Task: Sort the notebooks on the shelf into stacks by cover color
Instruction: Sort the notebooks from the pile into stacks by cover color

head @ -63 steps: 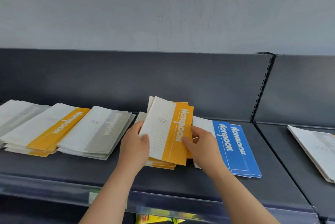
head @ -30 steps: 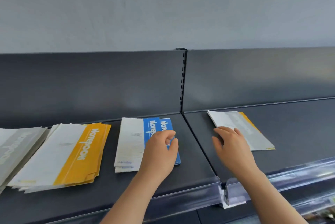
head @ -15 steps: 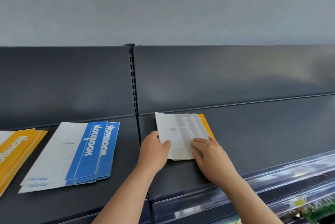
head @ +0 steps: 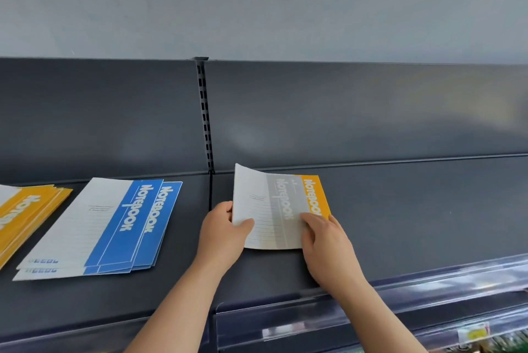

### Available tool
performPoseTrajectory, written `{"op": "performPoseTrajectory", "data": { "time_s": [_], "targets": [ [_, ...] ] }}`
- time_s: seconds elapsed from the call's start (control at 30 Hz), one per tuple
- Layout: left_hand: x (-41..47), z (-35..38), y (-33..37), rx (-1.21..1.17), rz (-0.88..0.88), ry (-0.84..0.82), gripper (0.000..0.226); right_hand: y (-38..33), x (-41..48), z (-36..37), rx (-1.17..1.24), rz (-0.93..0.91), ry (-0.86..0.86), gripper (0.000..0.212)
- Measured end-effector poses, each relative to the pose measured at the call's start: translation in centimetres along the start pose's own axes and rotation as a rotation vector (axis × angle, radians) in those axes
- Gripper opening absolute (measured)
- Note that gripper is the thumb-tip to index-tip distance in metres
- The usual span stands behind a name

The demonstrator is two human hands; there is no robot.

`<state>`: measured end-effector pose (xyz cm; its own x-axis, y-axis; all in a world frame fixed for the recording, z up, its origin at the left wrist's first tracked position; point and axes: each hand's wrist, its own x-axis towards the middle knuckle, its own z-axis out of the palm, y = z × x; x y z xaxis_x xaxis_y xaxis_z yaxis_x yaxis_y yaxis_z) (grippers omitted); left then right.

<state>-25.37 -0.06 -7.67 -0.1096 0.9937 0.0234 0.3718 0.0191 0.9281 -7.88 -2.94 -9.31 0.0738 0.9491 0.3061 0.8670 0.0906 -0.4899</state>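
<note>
Grey notebook (head: 271,209), on the shelf (head: 414,224), is pinched at its left edge by the left hand (head: 223,235); the right hand (head: 328,249), fingers flat, seemingly pins the orange notebook (head: 314,195) beneath. Next: peel grey away.

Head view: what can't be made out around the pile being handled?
Yellow notebook: mostly covered by the grey notebook and right hand; any more beneath, unknown.
Left hand: fingers hidden behind the grey cover.
Yellow stack: cut off by left frame edge.
Rail label: blurred, unreadable.
</note>
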Motion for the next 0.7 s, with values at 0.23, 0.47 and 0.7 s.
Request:
{"op": "performPoseTrajectory", "data": {
  "time_s": [0.23,0.47,0.7],
  "targets": [
    [-1.4,-1.6,0.2,-0.164,0.013,-0.009,0.029,-0.1,0.2,0.2,0.062,0.048,0.028,0.014],
    [-2.7,-6.2,-0.7,-0.298,0.003,0.116,0.023,-5.1,-0.2,0.8,0.390,0.108,-0.026,0.053],
    [-5.2,-13.5,-2.1,-0.230,0.066,0.271,0.018,-12.0,-0.7,2.8,0.560,-0.002,-0.083,0.024]
  ]
}}
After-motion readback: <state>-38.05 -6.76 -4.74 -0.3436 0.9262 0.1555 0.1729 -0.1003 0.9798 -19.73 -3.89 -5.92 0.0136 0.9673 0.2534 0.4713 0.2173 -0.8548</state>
